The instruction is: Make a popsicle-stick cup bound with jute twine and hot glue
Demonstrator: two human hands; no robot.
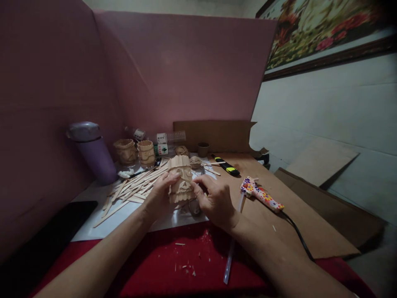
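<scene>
A round holder (180,167) made of upright wooden craft sticks, with scalloped bands and a small triangular decoration, is tilted above the white paper. My left hand (158,195) grips it from the left, thumb on its front. Against its right side, my right hand (217,200) is closed in a pinch; what lies between its fingertips is too small to make out. Just behind the holder sits a ball of twine (195,162). Loose craft sticks (133,188) are heaped to the left on the white paper (88,223).
At the back left stand two similar stick holders (146,154) and a purple tumbler (96,155). Clear plastic bottles (173,136) lie behind. On the brown board (297,223) are a yellow-black cutter (228,165) and a flowered glue gun (260,194). Scraps litter the red cloth (155,260).
</scene>
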